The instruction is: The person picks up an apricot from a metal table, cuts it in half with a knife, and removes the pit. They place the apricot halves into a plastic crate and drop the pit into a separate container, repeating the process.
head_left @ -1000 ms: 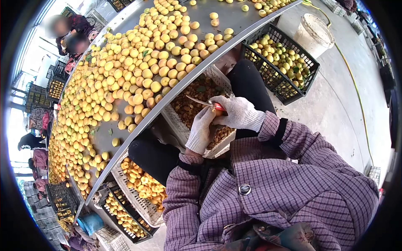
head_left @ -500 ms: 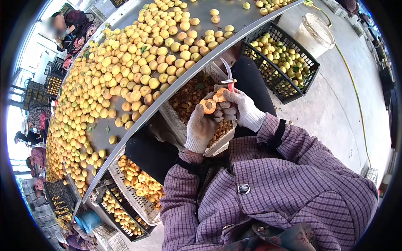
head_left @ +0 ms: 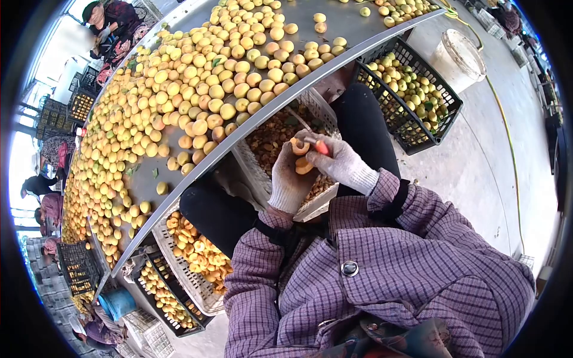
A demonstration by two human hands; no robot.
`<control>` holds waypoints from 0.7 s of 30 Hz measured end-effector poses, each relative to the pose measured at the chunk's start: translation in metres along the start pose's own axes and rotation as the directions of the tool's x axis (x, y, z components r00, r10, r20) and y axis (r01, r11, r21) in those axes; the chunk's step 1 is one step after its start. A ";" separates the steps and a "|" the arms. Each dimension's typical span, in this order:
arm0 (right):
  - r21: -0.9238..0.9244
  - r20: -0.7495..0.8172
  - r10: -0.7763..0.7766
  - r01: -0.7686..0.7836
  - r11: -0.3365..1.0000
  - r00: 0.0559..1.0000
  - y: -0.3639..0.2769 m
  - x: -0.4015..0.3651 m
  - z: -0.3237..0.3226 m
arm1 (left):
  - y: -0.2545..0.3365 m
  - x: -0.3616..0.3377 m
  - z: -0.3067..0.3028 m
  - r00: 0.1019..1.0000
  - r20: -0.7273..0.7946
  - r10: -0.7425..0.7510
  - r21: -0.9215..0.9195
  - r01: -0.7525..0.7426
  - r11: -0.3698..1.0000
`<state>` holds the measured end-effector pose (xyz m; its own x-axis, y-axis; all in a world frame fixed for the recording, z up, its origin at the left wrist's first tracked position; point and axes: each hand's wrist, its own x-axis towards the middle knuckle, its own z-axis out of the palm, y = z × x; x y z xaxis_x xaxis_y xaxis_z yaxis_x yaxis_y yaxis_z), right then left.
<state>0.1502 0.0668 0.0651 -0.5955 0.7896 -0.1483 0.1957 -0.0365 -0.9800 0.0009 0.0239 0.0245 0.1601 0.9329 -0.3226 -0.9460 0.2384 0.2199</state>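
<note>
My left hand (head_left: 287,181), in a worn white knit glove, is closed on cut apricot pieces. One apricot half (head_left: 299,147) shows its hollow orange inside at the fingertips; another orange piece (head_left: 304,166) sits just below it. My right hand (head_left: 346,164), also gloved, grips a knife by its red handle (head_left: 322,147). The thin blade (head_left: 298,119) points up and left, away from me, close by the upper half. Beneath both hands stands a white crate (head_left: 322,110) with brownish pits or scraps in it. Some fingers of each hand are hidden.
A metal table (head_left: 352,36) heaped with whole apricots (head_left: 197,89) slopes across the left. Cut halves fill a white crate (head_left: 209,301) by my left knee. A black crate (head_left: 433,140) of greenish fruit and a white bucket (head_left: 456,59) stand right. Other people sit at far left.
My right hand has turned the knife from upright to leaning left and brought it against the fruit. The apricot piece formerly at its fingers now lies by my left hand.
</note>
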 end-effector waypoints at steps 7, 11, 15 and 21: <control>-0.364 -0.074 0.101 -0.122 0.924 0.992 -0.027 0.005 -0.026 | -0.005 -0.006 0.003 0.998 -0.004 -0.067 0.167 0.067 0.984; -0.652 -0.046 0.071 -0.084 0.754 0.996 -0.021 0.003 -0.017 | -0.011 -0.011 0.003 0.970 0.091 0.227 0.576 -0.237 0.782; -0.754 0.038 0.077 -0.022 0.657 0.996 -0.017 0.003 -0.003 | -0.014 -0.006 -0.004 0.958 -0.140 0.251 0.465 -0.160 0.871; -0.506 -0.003 0.046 -0.041 0.862 0.999 0.004 0.008 0.000 | -0.004 -0.012 0.008 0.951 -0.159 0.265 0.634 -0.107 0.766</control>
<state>0.1464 0.0735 0.0602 -0.5832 0.7891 -0.1928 0.5872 0.2456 -0.7713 0.0054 0.0139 0.0350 -0.1428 0.9075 -0.3951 -0.5628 0.2539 0.7866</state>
